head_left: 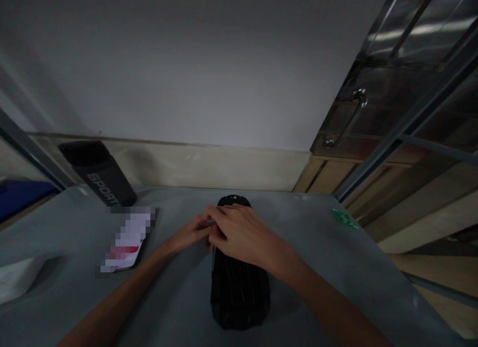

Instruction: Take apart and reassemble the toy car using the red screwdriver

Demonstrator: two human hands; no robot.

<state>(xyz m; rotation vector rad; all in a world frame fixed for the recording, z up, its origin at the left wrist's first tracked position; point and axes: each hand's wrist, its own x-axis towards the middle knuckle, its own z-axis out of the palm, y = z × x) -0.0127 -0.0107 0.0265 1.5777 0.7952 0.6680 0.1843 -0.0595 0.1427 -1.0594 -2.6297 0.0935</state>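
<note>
A long black object [241,292] with rounded ends and a ridged top lies lengthwise on the grey table; its exact kind is too dark to tell. My right hand [242,232] reaches across its upper half, fingers curled, and covers much of it. Against those fingers, at the object's left side, my left hand [197,230] is closed in a pinch. A small greyish piece [211,222] shows between the fingers of both hands, mostly hidden. Beyond the hands, the far end of the black object carries a small light round spot.
A dark bottle [102,175] marked SPORT stands at the back left. Before it lies a phone [129,242], its screen partly pixelated. White material [20,280] is at the left edge, and a green wrapper [344,218] at the right. Metal frame posts [373,163] flank the table [317,267].
</note>
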